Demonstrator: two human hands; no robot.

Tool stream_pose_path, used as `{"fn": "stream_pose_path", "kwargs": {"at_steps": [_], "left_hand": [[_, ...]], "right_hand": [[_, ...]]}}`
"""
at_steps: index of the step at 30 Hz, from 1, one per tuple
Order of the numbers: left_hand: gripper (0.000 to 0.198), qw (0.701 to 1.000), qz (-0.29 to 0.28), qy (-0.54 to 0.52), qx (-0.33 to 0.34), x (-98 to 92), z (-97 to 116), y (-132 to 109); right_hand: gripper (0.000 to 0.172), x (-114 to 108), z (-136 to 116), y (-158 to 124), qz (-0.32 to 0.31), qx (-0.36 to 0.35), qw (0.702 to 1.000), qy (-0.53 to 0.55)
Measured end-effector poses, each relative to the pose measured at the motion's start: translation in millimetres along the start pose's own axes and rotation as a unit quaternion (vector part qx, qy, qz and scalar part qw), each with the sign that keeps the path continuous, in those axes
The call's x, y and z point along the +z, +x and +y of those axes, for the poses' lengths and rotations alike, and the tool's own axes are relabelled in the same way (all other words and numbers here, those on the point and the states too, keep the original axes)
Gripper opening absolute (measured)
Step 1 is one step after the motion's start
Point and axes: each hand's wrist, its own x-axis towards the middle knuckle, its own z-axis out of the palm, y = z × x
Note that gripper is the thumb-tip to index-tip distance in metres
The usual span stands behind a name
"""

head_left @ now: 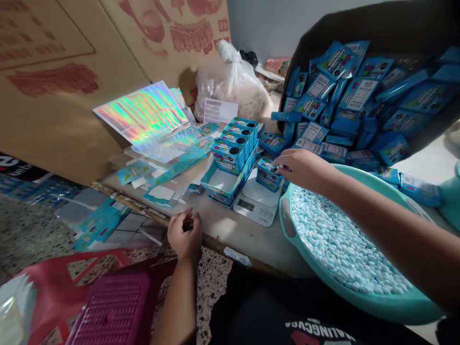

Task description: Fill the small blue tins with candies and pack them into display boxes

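Observation:
My right hand [293,165] is at the top of a small blue printed box [269,176], fingers pinched together with small pale candies [281,166] showing between them. That box stands upright on a white digital kitchen scale [256,211]; its display is too small to read. By the table's front edge, my left hand [186,234] has loosely curled fingers with a gap between them and nothing visible inside. Left of the scale, several similar small boxes [230,152] stand in a row in a blue display tray [222,182]. A turquoise basin [287,218] full of pale blue candies [334,239] sits below my right forearm.
A dark container [319,28] heaped with blue packs [354,93] tilts open at the back right. Flat cardboard pieces and shiny sheets [143,112] lie on the left. Behind them are a tied plastic bag [233,81] and large cartons [118,43]. A red stool [53,287] stands below.

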Motion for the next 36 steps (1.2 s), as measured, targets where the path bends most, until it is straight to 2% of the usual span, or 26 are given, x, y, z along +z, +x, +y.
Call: {"fn": "stream_pose_path", "kwargs": {"at_steps": [9, 14, 17, 19, 22, 25, 27, 28, 31, 36], "left_hand": [[0.019, 1.000, 0.003, 0.003, 0.024, 1.6, -1.9, 0.5], [0.015, 1.000, 0.000, -0.009, 0.022, -0.2, 0.0, 1.3], [0.014, 1.000, -0.001, -0.007, 0.020, -1.2, 1.5, 1.6], [0.014, 1.000, 0.002, -0.006, 0.022, -1.0, 1.7, 1.6], [0.013, 0.999, 0.010, -0.007, 0.033, 0.4, -0.5, 0.9], [0.012, 0.999, 0.015, -0.007, 0.037, 2.4, -4.7, -0.3], [0.011, 0.999, 0.018, -0.004, 0.034, 3.3, -6.8, -0.9], [0.011, 0.999, 0.019, -0.003, 0.035, 3.6, -7.4, -1.1], [0.009, 0.999, 0.019, -0.006, 0.049, 4.0, -7.3, -1.0], [0.010, 0.998, 0.024, -0.010, 0.049, 4.1, -5.2, -0.2]], "right_hand": [[0.030, -4.7, 0.0, -6.7, -0.012, -0.004, 1.000, 0.008], [0.056, -3.4, -3.4, -8.8, 0.022, 0.025, 0.999, 0.035], [0.053, -4.2, -8.7, -6.1, 0.017, -0.020, 1.000, 0.006], [0.049, -8.3, -9.4, -9.1, 0.017, -0.019, 0.999, -0.034], [0.037, -12.3, 3.1, -29.1, -0.019, 0.065, 0.997, -0.047], [0.032, 1.3, 27.0, -64.4, -0.122, 0.142, 0.981, 0.052], [0.043, 18.9, 37.7, -89.0, -0.188, 0.116, 0.969, 0.107], [0.045, 27.6, 39.5, -100.0, -0.201, 0.107, 0.966, 0.124], [0.038, 44.8, 33.1, -123.5, -0.181, 0.111, 0.966, 0.146], [0.018, 42.9, 18.6, -136.2, -0.165, 0.122, 0.968, 0.145]]}}
